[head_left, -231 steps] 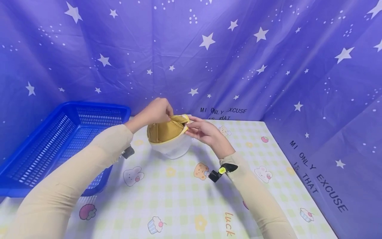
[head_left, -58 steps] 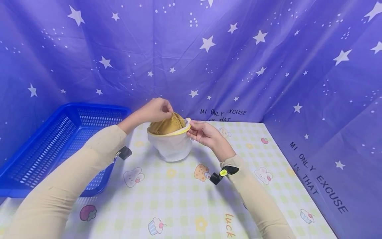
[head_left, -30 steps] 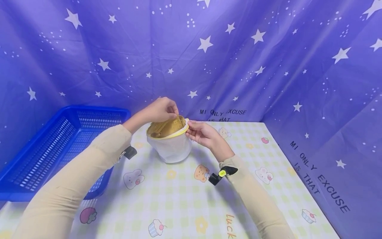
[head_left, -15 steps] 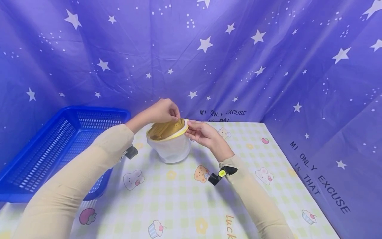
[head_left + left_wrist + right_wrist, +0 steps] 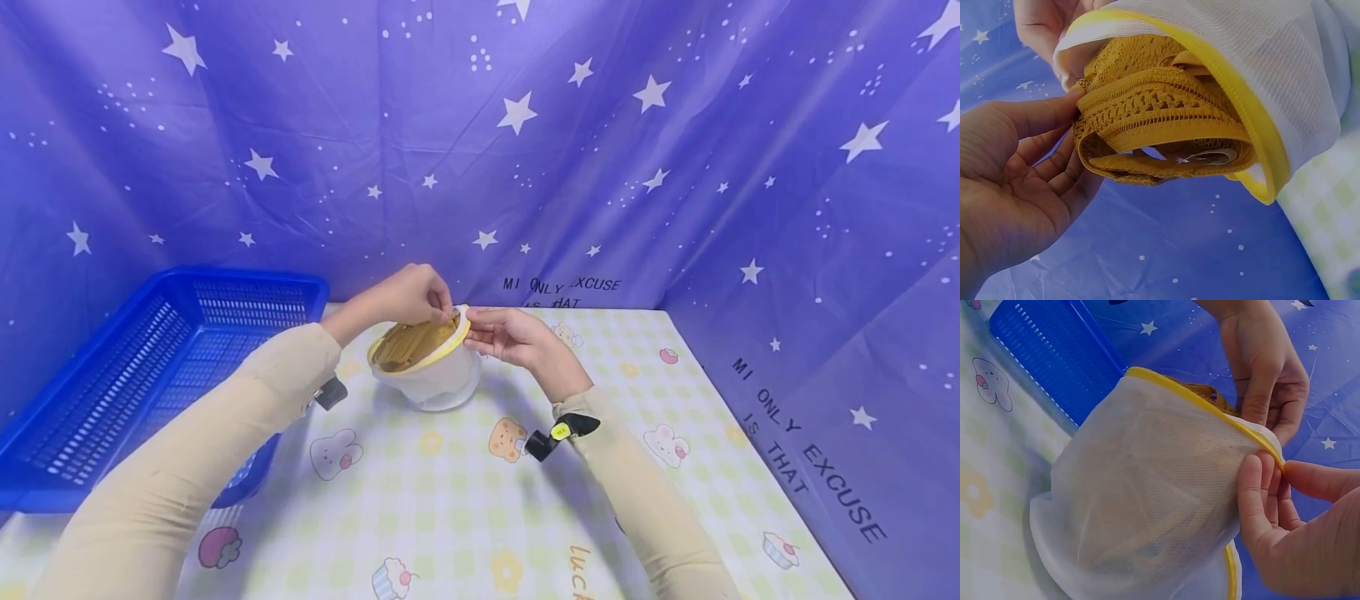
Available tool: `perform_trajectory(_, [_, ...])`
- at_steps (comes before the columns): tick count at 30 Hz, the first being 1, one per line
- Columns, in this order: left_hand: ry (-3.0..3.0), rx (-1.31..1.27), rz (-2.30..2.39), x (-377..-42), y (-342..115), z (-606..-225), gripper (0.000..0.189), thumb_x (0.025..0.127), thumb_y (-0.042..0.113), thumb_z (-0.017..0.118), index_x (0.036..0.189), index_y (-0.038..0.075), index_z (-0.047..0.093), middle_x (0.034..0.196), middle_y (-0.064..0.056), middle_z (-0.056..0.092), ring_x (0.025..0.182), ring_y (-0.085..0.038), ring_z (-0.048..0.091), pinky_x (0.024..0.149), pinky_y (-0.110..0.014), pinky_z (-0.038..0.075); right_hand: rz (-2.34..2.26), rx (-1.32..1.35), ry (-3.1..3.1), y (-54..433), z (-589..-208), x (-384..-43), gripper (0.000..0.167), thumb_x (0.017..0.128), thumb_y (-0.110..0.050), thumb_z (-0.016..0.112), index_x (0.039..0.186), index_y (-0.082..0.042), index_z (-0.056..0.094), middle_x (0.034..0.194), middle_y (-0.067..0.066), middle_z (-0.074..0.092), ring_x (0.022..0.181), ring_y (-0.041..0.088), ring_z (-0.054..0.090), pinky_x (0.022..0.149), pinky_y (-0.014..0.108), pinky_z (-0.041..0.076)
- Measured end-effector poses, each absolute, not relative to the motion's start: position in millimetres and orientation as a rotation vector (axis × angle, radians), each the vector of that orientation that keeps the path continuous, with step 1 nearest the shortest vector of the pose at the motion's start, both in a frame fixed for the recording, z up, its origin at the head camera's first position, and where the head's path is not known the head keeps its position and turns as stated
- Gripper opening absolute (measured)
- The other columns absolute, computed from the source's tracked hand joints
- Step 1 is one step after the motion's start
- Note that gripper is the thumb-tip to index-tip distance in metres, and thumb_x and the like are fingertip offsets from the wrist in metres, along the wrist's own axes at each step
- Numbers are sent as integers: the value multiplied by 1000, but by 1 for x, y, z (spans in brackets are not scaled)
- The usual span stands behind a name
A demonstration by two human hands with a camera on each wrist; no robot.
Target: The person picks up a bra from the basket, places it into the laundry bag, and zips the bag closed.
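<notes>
A white mesh laundry bag (image 5: 438, 387) with a yellow zip edge stands on the table, its mouth gaping toward the upper left. Inside sits a mustard lace bra (image 5: 416, 340), with its lace band (image 5: 1154, 109) bulging out at the opening in the left wrist view. Reaching over the mouth, my left hand (image 5: 412, 293) pinches the bra's lace edge between thumb and fingers. At the right side of the rim, my right hand (image 5: 513, 336) pinches the zip edge, thumb outermost in the right wrist view. The bra's lower part shows only faintly through the mesh (image 5: 1154, 487).
A blue perforated plastic basket (image 5: 161, 454) stands on the left, partly behind my left forearm. A checked tablecloth (image 5: 450, 517) with cartoon prints covers the table. A purple star-printed curtain (image 5: 585, 167) hangs behind and along the right side.
Since earlier, the bra has sunk lower into the bag. My left hand has moved down and slightly right with its edge. The bag's mouth now tilts more to the left; my right hand stays on the rim.
</notes>
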State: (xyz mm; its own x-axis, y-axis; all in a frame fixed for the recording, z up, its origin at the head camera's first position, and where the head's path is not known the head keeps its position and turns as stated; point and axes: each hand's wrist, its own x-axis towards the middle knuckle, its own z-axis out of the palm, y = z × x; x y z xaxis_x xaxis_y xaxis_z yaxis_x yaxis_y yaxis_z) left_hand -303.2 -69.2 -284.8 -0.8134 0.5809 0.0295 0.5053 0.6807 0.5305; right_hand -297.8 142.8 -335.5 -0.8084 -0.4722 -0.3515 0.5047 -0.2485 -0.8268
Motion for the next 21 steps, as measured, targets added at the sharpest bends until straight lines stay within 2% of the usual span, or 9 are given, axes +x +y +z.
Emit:
perform_trajectory(9, [2741, 882, 786, -304, -67, -292, 4, 86, 4, 76, 89, 3, 78, 89, -10, 78, 83, -20, 73, 78, -29, 60, -2054, 63, 1404, 143, -332, -299, 31, 106, -1, 43, 93, -6, 71, 85, 7, 74, 76, 17, 72, 76, 27, 63])
perform_trajectory(15, [2756, 879, 812, -305, -65, -299, 3, 86, 6, 77, 83, 6, 78, 85, -8, 78, 75, -15, 71, 68, -25, 59, -2050, 64, 1415, 143, -329, -299, 32, 105, -1, 43, 91, -6, 71, 85, 6, 73, 75, 17, 71, 76, 26, 62])
perform_trajectory(21, [2723, 834, 854, -304, -67, -303, 6, 87, 8, 78, 90, 4, 78, 89, -9, 79, 76, -15, 72, 67, -24, 58, -2048, 57, 1428, 142, -327, -298, 30, 105, -1, 44, 92, -6, 71, 85, 6, 72, 76, 16, 71, 77, 26, 62])
